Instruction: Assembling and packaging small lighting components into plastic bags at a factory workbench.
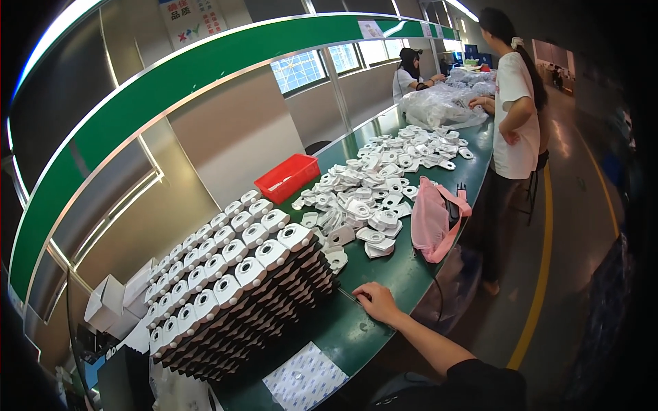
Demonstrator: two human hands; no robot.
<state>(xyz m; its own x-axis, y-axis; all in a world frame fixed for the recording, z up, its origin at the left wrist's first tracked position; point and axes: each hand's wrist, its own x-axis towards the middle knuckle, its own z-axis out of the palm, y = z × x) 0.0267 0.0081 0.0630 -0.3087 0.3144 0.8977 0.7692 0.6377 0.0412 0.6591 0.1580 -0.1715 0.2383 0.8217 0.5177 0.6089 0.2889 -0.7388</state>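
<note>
My right hand (377, 301) rests at the near edge of the green table, its fingers curled round a thin metallic stick (348, 294) whose exact kind I cannot make out. The stick points toward a tall stack of black trays (274, 312), close to the hand's left. White plastic parts (249, 272) with round dark holes fill the top tray in rows. A loose heap of similar white parts (370, 181) spreads over the table beyond my hand. Nearer me lies a white sheet with blue marks (305, 377). My left hand is out of view.
A pink bag (433, 222) lies at the table's right edge with a cable hanging below it. A red bin (288, 177) stands behind the heap. Clear plastic bags (445, 103) lie farther off, near a standing person (515, 116) and a seated person (410, 75).
</note>
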